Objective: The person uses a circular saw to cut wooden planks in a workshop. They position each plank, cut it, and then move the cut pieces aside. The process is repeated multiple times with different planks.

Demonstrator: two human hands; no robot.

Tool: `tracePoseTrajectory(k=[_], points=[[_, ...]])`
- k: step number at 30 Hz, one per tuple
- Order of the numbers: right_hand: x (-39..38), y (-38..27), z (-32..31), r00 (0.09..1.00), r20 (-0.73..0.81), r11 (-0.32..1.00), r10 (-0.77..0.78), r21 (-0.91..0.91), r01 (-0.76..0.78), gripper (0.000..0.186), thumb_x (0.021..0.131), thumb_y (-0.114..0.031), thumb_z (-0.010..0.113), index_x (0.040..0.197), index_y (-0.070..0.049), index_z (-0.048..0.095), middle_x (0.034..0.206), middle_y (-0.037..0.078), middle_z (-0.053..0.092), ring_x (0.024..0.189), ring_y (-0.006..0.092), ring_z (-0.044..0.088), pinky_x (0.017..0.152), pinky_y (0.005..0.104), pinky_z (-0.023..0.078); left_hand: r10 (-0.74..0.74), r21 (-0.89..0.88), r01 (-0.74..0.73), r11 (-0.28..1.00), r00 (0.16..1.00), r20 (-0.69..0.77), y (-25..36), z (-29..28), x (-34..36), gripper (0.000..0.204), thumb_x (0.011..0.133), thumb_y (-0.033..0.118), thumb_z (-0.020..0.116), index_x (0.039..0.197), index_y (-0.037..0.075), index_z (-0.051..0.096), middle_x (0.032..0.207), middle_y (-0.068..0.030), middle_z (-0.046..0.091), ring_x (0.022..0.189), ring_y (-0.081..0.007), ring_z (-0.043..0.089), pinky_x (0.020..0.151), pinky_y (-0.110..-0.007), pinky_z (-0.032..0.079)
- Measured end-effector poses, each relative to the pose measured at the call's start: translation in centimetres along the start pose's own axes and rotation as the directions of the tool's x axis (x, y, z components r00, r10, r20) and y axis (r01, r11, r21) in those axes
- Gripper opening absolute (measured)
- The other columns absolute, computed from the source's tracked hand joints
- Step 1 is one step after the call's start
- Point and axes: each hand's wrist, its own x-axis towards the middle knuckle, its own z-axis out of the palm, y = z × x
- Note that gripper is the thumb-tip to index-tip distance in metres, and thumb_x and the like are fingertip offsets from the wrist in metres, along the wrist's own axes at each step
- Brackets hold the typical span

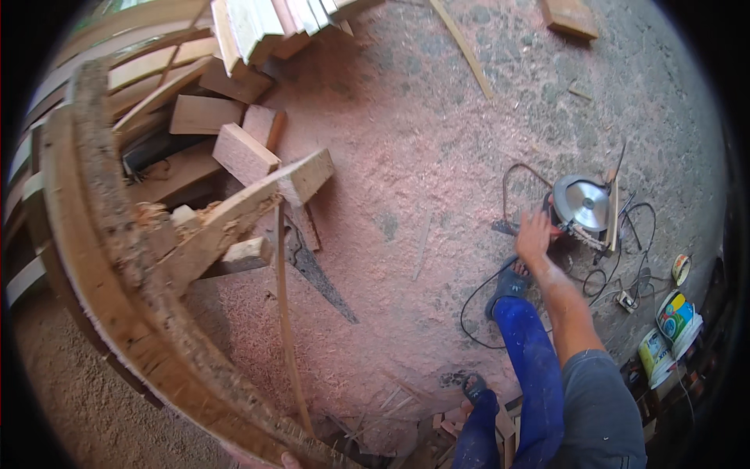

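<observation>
My right hand [533, 234] is closed round the handle of a circular saw [584, 205] low over the floor on the right. The saw's round silver blade faces up, with a red and black body beside it. At the bottom edge only a little of my left hand [291, 460] shows, its fingers gripping the edge of a long, rough wooden beam [148, 332]. This beam curves in the view along the left side. Most of the left hand is cut off by the frame.
A handsaw blade [316, 273] juts from wood offcuts [246, 156] at the left. Boards [269, 23] are stacked at the top. Sawdust [375, 195] covers the floor. Cables [601, 285], a tape roll [681, 269] and paint buckets [678, 322] lie to the right. A block [569, 17] sits far off.
</observation>
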Motion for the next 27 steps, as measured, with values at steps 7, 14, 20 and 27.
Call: tracePoseTrajectory(k=[7,14,20,27], points=[[-20.1,-5.4,-9.0,0.837,0.348,0.734,-0.422,0.673,0.09,0.037,0.085,-0.03,0.058,0.105,-0.004,0.074,0.108,0.028,0.072,0.105,0.0484,0.068,0.094,0.0543,0.054,0.16,0.065,-0.15,0.986,0.97,-0.181,-2.9,1.6,-2.1,0.104,0.093,0.06,0.06,0.164,0.001,0.014,0.168,-0.0283,0.016,0.156,-0.0468,0.014,0.125,-0.06,0.013],[-25.3,-2.8,-23.7,0.744,0.274,0.644,-0.609,0.719,0.262,0.055,0.081,-0.03,0.055,0.124,0.001,0.07,0.116,0.033,0.068,0.113,0.0456,0.067,0.101,0.051,0.052,0.137,0.015,-0.136,0.991,0.971,-0.196,-2.4,2.2,-1.4,0.112,0.082,0.061,0.07,0.163,0.002,0.022,0.167,-0.0283,0.02,0.154,-0.0515,0.014,0.123,-0.066,0.01],[-19.8,2.8,-35.7,0.903,0.113,0.636,-0.415,0.746,0.199,0.05,0.081,-0.034,0.061,0.115,-0.001,0.074,0.108,0.029,0.072,0.107,0.0431,0.07,0.095,0.0473,0.054,0.16,-0.008,-0.172,0.985,0.931,-0.328,-3.1,2.6,-0.5,0.108,0.08,0.066,0.069,0.163,0.01,0.027,0.166,-0.024,0.024,0.153,-0.052,0.017,0.122,-0.07,0.01],[-13.8,9.3,-35.7,0.964,0.265,0.568,-0.032,0.798,-0.2,0.038,0.084,-0.017,0.064,0.115,0.0,0.076,0.092,0.017,0.077,0.079,0.0259,0.075,0.074,0.0359,0.058,0.075,-0.113,-0.092,0.989,0.987,-0.145,-2.6,0.7,-0.7,0.108,0.083,0.065,0.069,0.164,0.008,0.025,0.168,-0.0252,0.02,0.156,-0.0487,0.012,0.124,-0.067,0.007]])
